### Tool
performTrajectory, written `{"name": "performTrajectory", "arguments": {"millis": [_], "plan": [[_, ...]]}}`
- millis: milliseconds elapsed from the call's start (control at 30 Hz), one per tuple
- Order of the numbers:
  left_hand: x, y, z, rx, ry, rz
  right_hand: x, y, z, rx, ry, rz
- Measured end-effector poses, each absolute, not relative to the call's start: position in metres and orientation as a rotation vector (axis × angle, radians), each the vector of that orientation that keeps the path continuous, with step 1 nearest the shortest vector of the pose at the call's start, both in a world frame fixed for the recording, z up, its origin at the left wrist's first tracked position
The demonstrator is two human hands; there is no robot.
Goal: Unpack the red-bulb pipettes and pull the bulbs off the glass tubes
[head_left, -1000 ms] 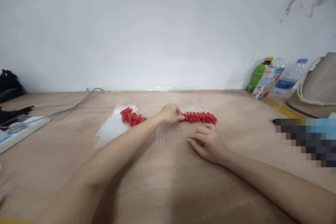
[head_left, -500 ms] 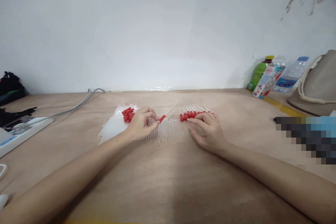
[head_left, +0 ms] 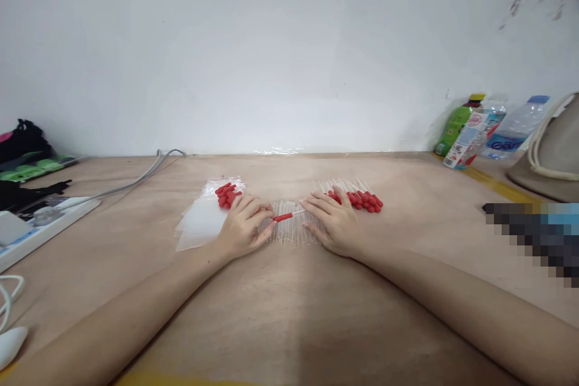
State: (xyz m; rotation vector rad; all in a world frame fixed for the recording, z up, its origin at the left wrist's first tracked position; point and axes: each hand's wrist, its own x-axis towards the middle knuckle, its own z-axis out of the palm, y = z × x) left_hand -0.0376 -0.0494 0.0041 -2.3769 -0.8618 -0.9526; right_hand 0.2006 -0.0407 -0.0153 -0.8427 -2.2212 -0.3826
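My left hand (head_left: 246,223) pinches a red sleeve-like piece (head_left: 283,217) between thumb and fingertips. A thin pale stick (head_left: 298,213) extends from this piece toward my right hand (head_left: 332,217). The right fingers are stretched out, thumb apart, around the stick's far end; contact there is hard to make out. Beneath and between both hands lies a row of thin clear tubes (head_left: 289,235). Beyond the right hand, thin sticks with red ends (head_left: 368,200) lie side by side, partly covered by its fingers. Loose red pieces (head_left: 225,193) are heaped beside my left hand.
Clear plastic bags (head_left: 194,226) lie under and beside the red heap. A power strip (head_left: 63,217) with a grey cable (head_left: 136,180) is at left. Bottles (head_left: 459,126) and a beige bag (head_left: 556,151) stand at back right, near yellow tape (head_left: 502,184).
My right hand has moved left, off the row of red-ended sticks, to the held stick's far end. My left hand has turned the stick from slanting upward to nearly level.
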Motion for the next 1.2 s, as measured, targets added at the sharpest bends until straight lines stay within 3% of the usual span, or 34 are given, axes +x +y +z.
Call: {"name": "performTrajectory", "arguments": {"millis": [733,1200], "plan": [[-0.003,-0.06,0.001,-2.596,-0.911,-0.891,0.199,-0.04,-0.025,-0.517,-2.175,-0.235],[-0.01,-0.07,0.001,-2.66,-0.927,-0.764,0.202,-0.047,-0.021,-0.286,-2.217,-0.373]]}}
